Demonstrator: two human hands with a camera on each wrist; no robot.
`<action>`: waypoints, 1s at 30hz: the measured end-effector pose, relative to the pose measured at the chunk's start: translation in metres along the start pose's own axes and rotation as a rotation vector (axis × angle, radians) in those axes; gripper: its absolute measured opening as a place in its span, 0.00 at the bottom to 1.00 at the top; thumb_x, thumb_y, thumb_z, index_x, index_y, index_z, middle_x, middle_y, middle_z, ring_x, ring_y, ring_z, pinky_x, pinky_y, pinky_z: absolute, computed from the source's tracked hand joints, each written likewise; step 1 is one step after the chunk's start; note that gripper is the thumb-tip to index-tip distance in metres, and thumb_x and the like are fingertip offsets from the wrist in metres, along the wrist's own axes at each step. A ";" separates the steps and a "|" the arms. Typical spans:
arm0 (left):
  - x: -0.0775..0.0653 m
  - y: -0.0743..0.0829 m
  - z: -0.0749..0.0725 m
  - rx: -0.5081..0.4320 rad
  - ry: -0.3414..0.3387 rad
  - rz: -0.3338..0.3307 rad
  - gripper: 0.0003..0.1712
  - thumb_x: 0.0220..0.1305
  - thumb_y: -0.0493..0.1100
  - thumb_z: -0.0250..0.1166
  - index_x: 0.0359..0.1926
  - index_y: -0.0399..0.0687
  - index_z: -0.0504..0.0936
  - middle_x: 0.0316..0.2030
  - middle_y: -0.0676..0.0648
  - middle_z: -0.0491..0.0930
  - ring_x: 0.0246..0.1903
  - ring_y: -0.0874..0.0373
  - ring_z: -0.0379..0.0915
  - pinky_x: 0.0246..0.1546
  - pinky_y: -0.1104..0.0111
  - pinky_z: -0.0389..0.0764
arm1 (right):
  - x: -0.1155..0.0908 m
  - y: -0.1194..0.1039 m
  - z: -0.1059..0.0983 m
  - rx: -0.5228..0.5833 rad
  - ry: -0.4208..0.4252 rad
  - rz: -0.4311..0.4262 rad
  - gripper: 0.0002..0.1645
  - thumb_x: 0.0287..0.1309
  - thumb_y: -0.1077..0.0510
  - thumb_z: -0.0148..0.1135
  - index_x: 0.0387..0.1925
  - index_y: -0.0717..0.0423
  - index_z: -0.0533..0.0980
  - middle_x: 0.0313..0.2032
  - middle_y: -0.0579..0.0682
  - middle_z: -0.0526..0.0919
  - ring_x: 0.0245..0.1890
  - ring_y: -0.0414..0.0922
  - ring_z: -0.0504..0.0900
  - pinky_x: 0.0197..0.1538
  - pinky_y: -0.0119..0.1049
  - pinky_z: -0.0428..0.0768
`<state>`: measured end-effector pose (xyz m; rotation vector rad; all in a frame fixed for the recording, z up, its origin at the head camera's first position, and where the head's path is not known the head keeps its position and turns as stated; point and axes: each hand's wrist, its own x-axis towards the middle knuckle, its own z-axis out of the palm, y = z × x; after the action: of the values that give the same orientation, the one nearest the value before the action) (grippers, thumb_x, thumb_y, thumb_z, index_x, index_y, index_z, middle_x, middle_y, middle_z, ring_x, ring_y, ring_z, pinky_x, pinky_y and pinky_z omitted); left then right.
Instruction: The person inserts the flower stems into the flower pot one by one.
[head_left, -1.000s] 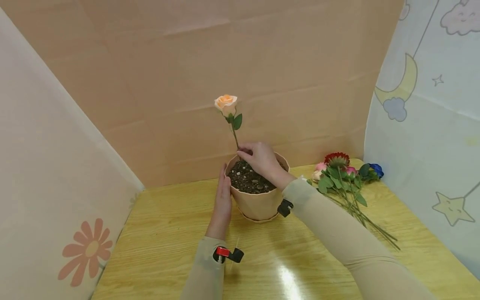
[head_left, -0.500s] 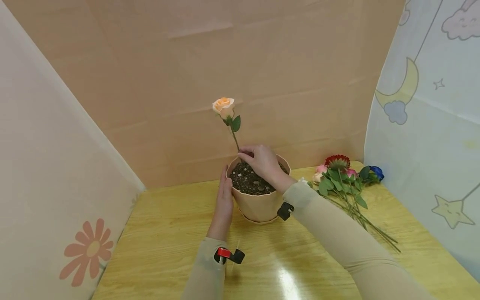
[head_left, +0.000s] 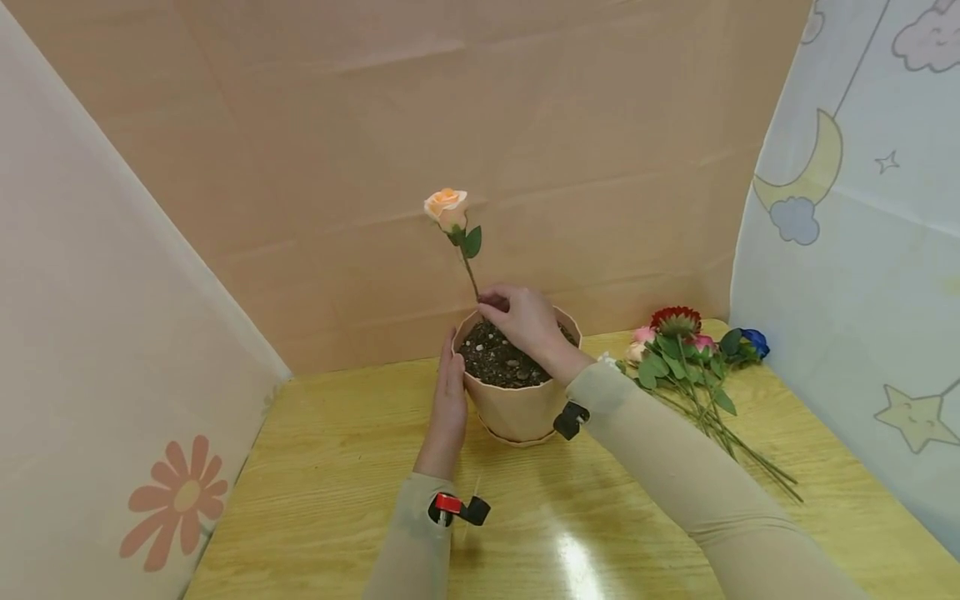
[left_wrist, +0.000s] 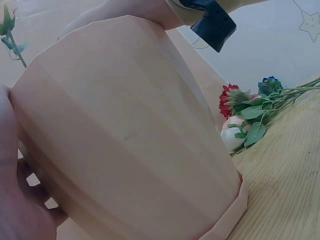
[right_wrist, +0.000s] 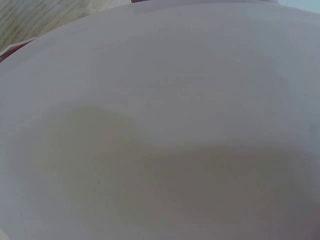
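Observation:
A peach-coloured flowerpot (head_left: 517, 408), on a matching saucer, holds dark soil (head_left: 502, 358) with small pale stones. My right hand (head_left: 521, 321) reaches over the pot and pinches the low part of a peach rose's stem. The rose (head_left: 447, 208) leans a little left, its bloom well above the rim. The stem's lower end is hidden by my fingers. With fingers straight, my left hand (head_left: 447, 396) rests along the pot's left side. The left wrist view shows that hand (left_wrist: 20, 200) against the pot's wall; pot wall (right_wrist: 165, 100) fills most of the right wrist view.
On the table (head_left: 330, 475), to the right of the pot, lies a bunch of flowers (head_left: 682, 358) in red, pink and blue, stems pointing toward the front right. A brown backdrop (head_left: 360, 167) stands close behind the pot. Patterned sheets (head_left: 862, 275) flank both sides.
Hardly anything differs. The rose's bloom has shifted slightly left, while both hands keep their places on the stem and the pot.

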<state>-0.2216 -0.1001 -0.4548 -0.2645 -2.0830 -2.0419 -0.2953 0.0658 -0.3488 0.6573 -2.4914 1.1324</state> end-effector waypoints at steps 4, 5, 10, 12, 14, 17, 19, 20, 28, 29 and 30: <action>0.001 0.000 -0.001 -0.006 -0.003 0.002 0.35 0.92 0.60 0.39 0.91 0.67 0.47 0.89 0.53 0.44 0.87 0.46 0.36 0.83 0.38 0.42 | 0.000 0.001 0.001 0.003 -0.011 0.006 0.14 0.77 0.49 0.71 0.55 0.51 0.90 0.48 0.48 0.93 0.46 0.47 0.91 0.55 0.50 0.87; 0.001 0.000 -0.001 -0.007 -0.005 0.002 0.35 0.92 0.60 0.39 0.91 0.67 0.47 0.89 0.52 0.44 0.87 0.46 0.36 0.83 0.37 0.42 | 0.000 0.001 0.001 0.003 -0.014 0.009 0.14 0.77 0.49 0.71 0.55 0.51 0.90 0.48 0.48 0.93 0.46 0.47 0.91 0.55 0.50 0.87; 0.001 -0.001 -0.001 -0.008 -0.008 -0.013 0.36 0.91 0.61 0.40 0.91 0.68 0.47 0.89 0.53 0.44 0.87 0.47 0.36 0.83 0.38 0.42 | 0.001 0.000 0.001 0.004 -0.026 0.024 0.15 0.78 0.48 0.71 0.56 0.50 0.90 0.48 0.47 0.93 0.47 0.46 0.90 0.55 0.50 0.87; 0.002 -0.002 -0.001 -0.008 -0.007 -0.017 0.35 0.91 0.62 0.40 0.91 0.69 0.47 0.89 0.54 0.44 0.87 0.48 0.36 0.83 0.39 0.43 | 0.001 0.000 0.001 0.009 -0.025 0.027 0.15 0.78 0.48 0.71 0.56 0.50 0.90 0.48 0.47 0.93 0.47 0.47 0.90 0.55 0.50 0.87; 0.002 -0.002 -0.001 -0.010 -0.006 -0.014 0.35 0.91 0.61 0.39 0.91 0.69 0.47 0.89 0.54 0.43 0.87 0.47 0.36 0.83 0.38 0.43 | 0.001 0.000 0.001 0.011 -0.022 0.026 0.15 0.78 0.48 0.71 0.56 0.50 0.90 0.48 0.47 0.93 0.47 0.46 0.90 0.55 0.50 0.87; 0.003 -0.003 -0.001 -0.008 -0.004 -0.009 0.35 0.92 0.61 0.39 0.91 0.68 0.47 0.89 0.53 0.43 0.87 0.47 0.36 0.83 0.38 0.43 | 0.001 -0.001 0.000 0.023 -0.014 0.025 0.16 0.78 0.47 0.70 0.57 0.50 0.89 0.48 0.47 0.93 0.47 0.47 0.90 0.54 0.50 0.87; 0.003 -0.002 -0.001 -0.004 -0.001 -0.006 0.36 0.92 0.61 0.39 0.91 0.67 0.47 0.89 0.52 0.43 0.87 0.46 0.35 0.83 0.37 0.42 | 0.000 0.000 -0.002 0.048 -0.011 0.036 0.18 0.78 0.47 0.70 0.59 0.52 0.89 0.50 0.47 0.92 0.48 0.47 0.89 0.54 0.50 0.87; 0.003 -0.002 -0.001 -0.003 0.002 -0.005 0.36 0.92 0.61 0.40 0.91 0.66 0.47 0.89 0.51 0.43 0.87 0.46 0.35 0.83 0.37 0.41 | -0.001 0.000 -0.004 0.068 -0.010 0.045 0.19 0.78 0.46 0.69 0.60 0.52 0.88 0.50 0.47 0.92 0.48 0.47 0.89 0.55 0.50 0.87; 0.003 -0.002 0.001 -0.001 0.007 -0.013 0.35 0.91 0.62 0.41 0.91 0.71 0.48 0.89 0.53 0.43 0.87 0.45 0.36 0.83 0.37 0.42 | -0.008 -0.002 -0.033 0.143 0.016 0.077 0.22 0.78 0.47 0.70 0.63 0.54 0.87 0.53 0.51 0.92 0.50 0.51 0.88 0.56 0.52 0.85; 0.003 -0.002 0.001 0.002 0.006 -0.013 0.34 0.91 0.62 0.40 0.91 0.71 0.48 0.89 0.53 0.43 0.87 0.45 0.36 0.82 0.36 0.42 | -0.009 -0.001 -0.037 0.141 0.024 0.079 0.22 0.77 0.48 0.71 0.63 0.55 0.87 0.53 0.52 0.92 0.50 0.51 0.88 0.56 0.53 0.85; 0.002 -0.002 0.000 0.004 0.007 -0.014 0.34 0.91 0.61 0.39 0.91 0.71 0.48 0.89 0.53 0.43 0.87 0.45 0.36 0.82 0.36 0.42 | -0.010 0.000 -0.041 0.141 0.031 0.081 0.22 0.77 0.49 0.72 0.63 0.56 0.87 0.53 0.52 0.92 0.50 0.51 0.89 0.56 0.53 0.85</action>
<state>-0.2246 -0.1000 -0.4562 -0.2427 -2.0906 -2.0431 -0.2823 0.0998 -0.3280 0.5758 -2.4481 1.3475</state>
